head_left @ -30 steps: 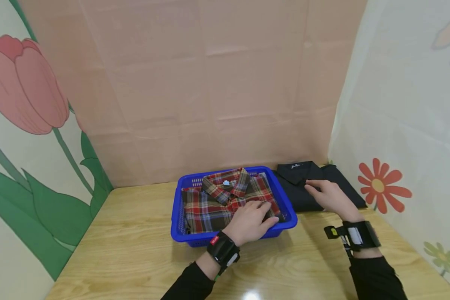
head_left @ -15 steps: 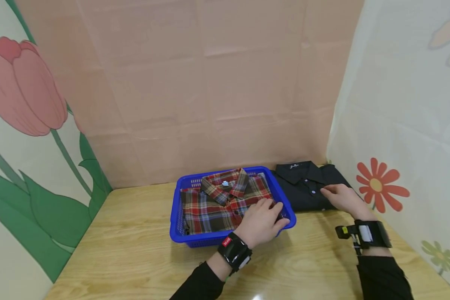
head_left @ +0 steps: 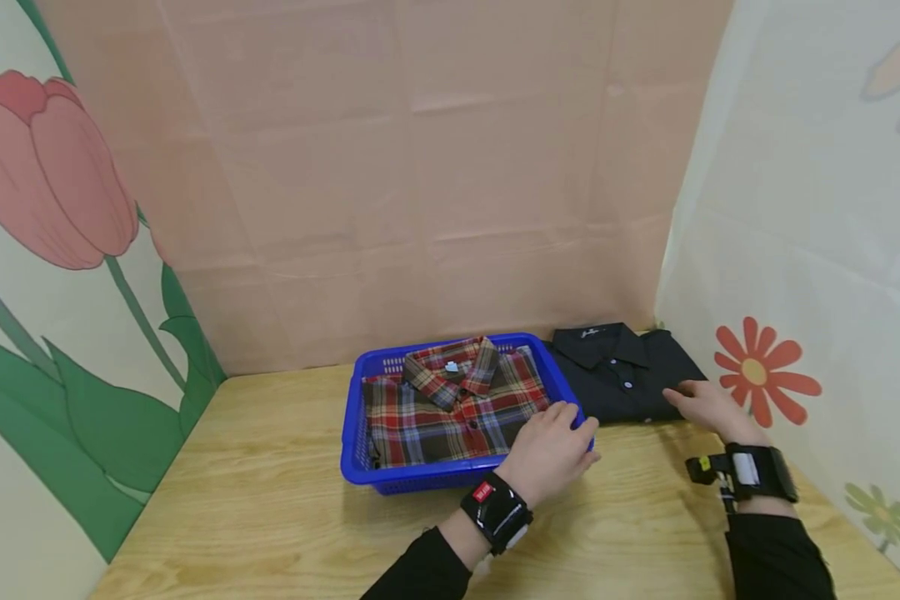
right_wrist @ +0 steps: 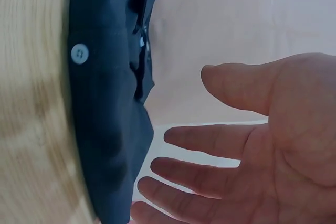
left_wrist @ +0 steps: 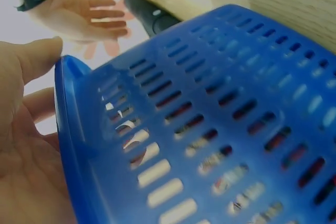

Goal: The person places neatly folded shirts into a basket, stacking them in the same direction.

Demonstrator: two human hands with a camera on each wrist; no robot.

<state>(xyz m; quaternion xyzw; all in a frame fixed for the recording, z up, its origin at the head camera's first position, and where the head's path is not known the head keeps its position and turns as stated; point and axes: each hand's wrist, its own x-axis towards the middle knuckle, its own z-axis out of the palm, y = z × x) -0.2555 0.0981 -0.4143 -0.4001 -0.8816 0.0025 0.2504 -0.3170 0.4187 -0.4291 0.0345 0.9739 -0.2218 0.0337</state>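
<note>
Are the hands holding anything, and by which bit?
The right hand holds nothing. The left hand is at the near right corner of the blue basket, but I can't tell if it's gripping there.

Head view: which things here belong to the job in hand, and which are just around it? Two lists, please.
Likely part of the job:
blue basket, at the left hand
plaid shirt, inside it
dark shirt, near the right hand

Just around it:
wooden table
tulip print
red flower print

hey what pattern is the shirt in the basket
The shirt is red, dark and blue plaid, clearest in the head view.
</note>
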